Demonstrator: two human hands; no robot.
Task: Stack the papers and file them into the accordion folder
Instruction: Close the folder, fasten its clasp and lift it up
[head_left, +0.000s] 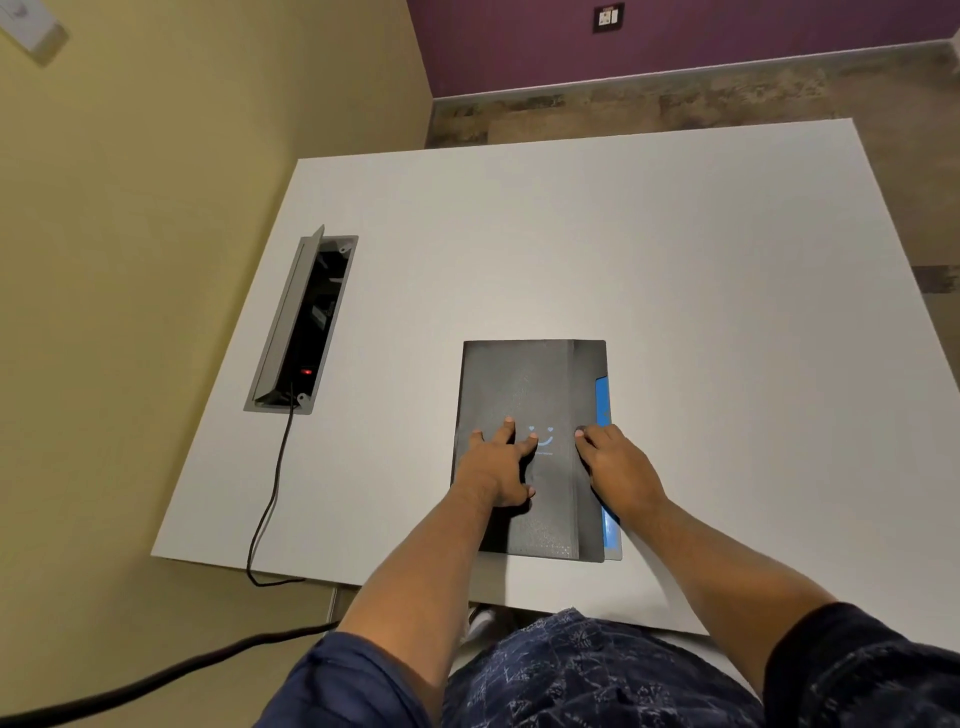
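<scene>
A dark grey accordion folder (524, 384) lies flat and closed on the white table (623, 234), near its front edge. A pale blue smiley mark shows on its cover. A blue strip (603, 400) sticks out along the folder's right edge. My left hand (501, 462) rests flat on the cover with its fingers spread. My right hand (615, 465) lies on the folder's right side, fingertips pressing on the flap next to the blue strip. No loose papers are in view.
An open grey cable box (304, 322) is set into the table at the left, with a red light inside. A black cable (270, 488) runs from it over the front edge to the floor. Walls stand close on the left and behind.
</scene>
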